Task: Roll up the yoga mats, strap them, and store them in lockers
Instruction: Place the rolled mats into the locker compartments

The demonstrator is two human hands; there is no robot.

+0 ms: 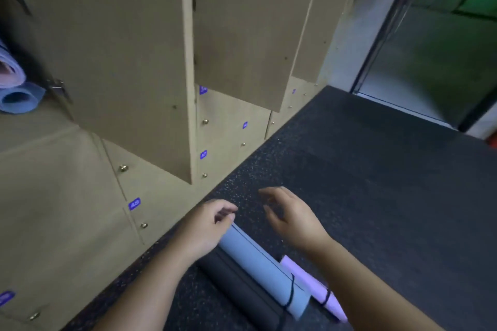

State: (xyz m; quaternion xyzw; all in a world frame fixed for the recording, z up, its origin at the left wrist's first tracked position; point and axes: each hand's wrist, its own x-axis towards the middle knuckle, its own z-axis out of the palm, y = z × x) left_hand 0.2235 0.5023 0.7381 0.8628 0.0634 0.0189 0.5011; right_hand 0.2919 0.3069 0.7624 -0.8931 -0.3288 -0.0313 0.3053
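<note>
Open locker [32, 35] at far left with two rolled mats [16, 88] stuffed inside, door [121, 62] swung wide. On the floor [376, 183]: grey rolled mat [258, 266] strapped with a black cord, between a black mat [236, 287] and a pink mat [309, 277]. Left hand [207, 226] curled loosely at the grey roll's end, grip hard to tell. Right hand [293, 215] spread open above, touching nothing.

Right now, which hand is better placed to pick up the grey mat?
Probably left. The left hand already hovers at the far end of the grey mat, fingers curled just above it. The right hand is open over bare floor, farther away.
</note>
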